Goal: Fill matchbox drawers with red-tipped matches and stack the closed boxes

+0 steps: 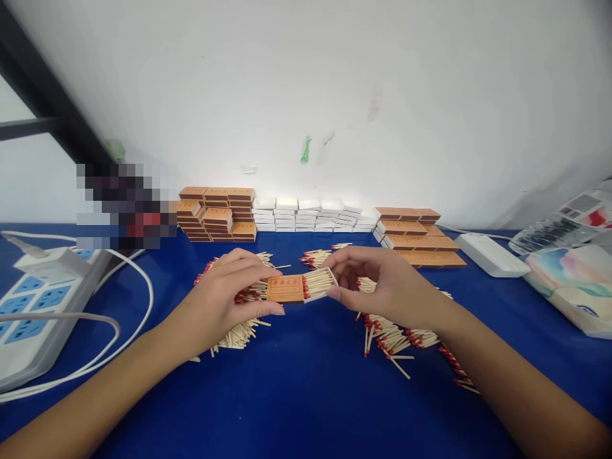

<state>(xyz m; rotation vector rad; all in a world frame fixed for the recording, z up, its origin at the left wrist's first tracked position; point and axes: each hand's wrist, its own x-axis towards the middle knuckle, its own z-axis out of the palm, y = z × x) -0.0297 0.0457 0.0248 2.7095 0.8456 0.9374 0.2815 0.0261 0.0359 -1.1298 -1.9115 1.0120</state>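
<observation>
Matchbox sleeve of orange-brown cardboard with red lettering [285, 289] sits in the grip of the left hand [224, 284], pinched between fingers on its far edge and thumb along its near edge; the right hand [382, 280] pinches the outer end of a white cardboard tray [318, 298], thumb at the near corner and fingers at the far one; the tray juts from the sleeve between the two grips, filled with pale wooden matches with red heads [319, 280]; loose match piles lie under and beside the left grip [239, 335] and right grip [392, 338] on a glossy blue tabletop [287, 395]; sliding well would seem to call for keeping tray and sleeve in one line, a light squeeze so the cardboard does not buckle, and sticks lying flat so that none snags at the sleeve's mouth.
</observation>
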